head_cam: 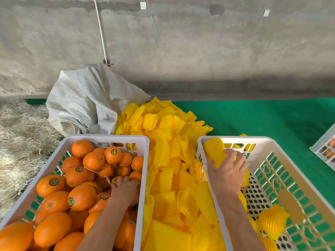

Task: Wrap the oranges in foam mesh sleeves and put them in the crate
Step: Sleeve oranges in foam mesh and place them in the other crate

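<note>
Green mat [262, 120] bearing crates [143, 142], sleeves [163, 127].

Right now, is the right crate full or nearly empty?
Nearly empty: the right crate shows bare perforated floor, holding only a few wrapped oranges.

glossy oranges [78, 178], several with round stickers, fill the white crate on the left [145, 160]. a heap of flat yellow foam mesh sleeves [168, 160] lies between it and the white perforated crate on the right [282, 171]. one sleeved orange [215, 154] sits at that crate's far left corner, another wrapped orange [272, 221] lies on its floor nearer the camera.
</note>
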Available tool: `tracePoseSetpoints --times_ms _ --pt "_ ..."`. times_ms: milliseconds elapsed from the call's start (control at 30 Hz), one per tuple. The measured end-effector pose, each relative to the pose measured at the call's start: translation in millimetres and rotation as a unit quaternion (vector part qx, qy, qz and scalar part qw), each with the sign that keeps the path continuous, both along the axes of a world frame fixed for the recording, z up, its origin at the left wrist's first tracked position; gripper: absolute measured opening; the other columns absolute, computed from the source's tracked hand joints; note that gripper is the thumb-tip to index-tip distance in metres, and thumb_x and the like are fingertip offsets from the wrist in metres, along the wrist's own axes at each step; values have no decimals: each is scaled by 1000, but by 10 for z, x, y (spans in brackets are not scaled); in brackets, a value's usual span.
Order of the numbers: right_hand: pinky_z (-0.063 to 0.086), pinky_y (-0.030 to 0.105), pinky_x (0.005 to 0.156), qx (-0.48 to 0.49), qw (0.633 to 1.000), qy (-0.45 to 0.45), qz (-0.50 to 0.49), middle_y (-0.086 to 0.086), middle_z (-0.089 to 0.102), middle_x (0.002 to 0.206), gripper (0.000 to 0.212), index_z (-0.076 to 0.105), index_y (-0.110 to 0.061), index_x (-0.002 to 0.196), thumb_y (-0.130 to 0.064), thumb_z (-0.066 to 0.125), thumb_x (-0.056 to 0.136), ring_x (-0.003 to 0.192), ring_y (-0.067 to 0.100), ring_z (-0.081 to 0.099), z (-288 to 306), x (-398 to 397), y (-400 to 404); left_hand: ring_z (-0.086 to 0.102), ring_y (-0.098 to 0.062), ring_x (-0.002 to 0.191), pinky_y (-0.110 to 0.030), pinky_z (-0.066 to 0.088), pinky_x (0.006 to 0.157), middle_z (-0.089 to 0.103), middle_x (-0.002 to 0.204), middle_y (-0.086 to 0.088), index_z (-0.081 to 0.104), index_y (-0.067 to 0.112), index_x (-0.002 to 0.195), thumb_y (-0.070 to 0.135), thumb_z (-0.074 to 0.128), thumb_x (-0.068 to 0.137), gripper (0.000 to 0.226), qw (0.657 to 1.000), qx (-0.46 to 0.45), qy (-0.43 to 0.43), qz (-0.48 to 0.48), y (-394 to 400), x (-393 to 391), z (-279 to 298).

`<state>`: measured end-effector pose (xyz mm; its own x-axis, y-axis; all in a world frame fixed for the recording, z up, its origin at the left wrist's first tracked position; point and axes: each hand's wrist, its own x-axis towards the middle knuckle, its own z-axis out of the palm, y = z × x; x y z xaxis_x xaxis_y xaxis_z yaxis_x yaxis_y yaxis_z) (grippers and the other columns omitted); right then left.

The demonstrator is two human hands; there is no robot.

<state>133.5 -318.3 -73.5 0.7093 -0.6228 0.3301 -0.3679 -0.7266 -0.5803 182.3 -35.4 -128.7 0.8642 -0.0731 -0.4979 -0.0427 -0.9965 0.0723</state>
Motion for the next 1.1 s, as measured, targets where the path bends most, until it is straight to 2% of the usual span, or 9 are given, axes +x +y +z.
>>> tracePoseSetpoints --times_ms 133,333,400,600,700,833,933,1033,1100 --pt "40 55 108 -79 993 -24 80 22 48 142 44 61 -4 123 -16 78 84 134 42 43 -44 -6 162 10 -51 151 -59 27 120 17 164 -13 32 23 158 22 56 105 58 998 9 25 57 -11 62 -8" --pt "16 38 126 -168 936 142 274 3 45 152 39 61 -20 134 -42 57 101 152 25 26 -222 -6 277 23 -46 142 -47 39 115 21 154 -18 45 17 146 29 55 105 44 991 -4 -35 127 -30 66 -19" --pt "12 36 127 -198 918 160 305 -2 54 146 42 59 -23 137 -47 50 103 146 18 36 -231 2 358 24 -45 142 -48 38 115 23 152 -19 43 19 144 30 60 102 47 988 -24 -53 140 -54 74 -7" --pt "47 40 107 3 900 219 377 6 60 141 64 29 -21 159 -49 50 105 129 25 56 -309 26 679 39 -40 130 -51 41 111 45 144 -14 40 27 155 37 63 100 60 965 -141 -203 89 -10 84 68" --pt "53 37 94 23 907 187 377 0 64 127 54 37 -27 152 -45 55 104 115 19 60 -329 41 723 49 -38 124 -51 50 99 46 146 -12 43 24 155 38 67 99 62 933 -218 -276 81 -34 63 147" --pt "53 35 75 81 921 139 355 -6 66 99 22 59 -24 111 -42 64 99 89 12 61 -353 96 727 64 -32 112 -42 56 79 44 148 -9 46 26 149 36 63 101 53 881 -314 -345 83 -23 39 219" --pt "43 27 59 186 934 19 303 -10 59 79 18 57 -25 97 -41 65 99 67 6 54 -291 126 663 63 -8 100 -27 53 74 36 150 -8 43 37 151 39 56 104 49 823 -378 -414 95 -43 -24 359" --pt "50 21 64 225 935 -115 248 -13 64 91 19 61 -28 103 -46 64 97 80 5 63 -160 96 656 39 19 125 -11 42 90 30 154 -4 45 46 149 35 52 106 45 771 -431 -468 41 -101 -80 545" --pt "54 19 75 193 919 -173 297 -12 65 104 20 69 -21 106 -39 62 101 96 7 64 -99 53 700 29 0 143 -13 36 105 24 160 -1 52 47 141 29 52 106 39 765 -438 -471 -24 -171 -96 593"
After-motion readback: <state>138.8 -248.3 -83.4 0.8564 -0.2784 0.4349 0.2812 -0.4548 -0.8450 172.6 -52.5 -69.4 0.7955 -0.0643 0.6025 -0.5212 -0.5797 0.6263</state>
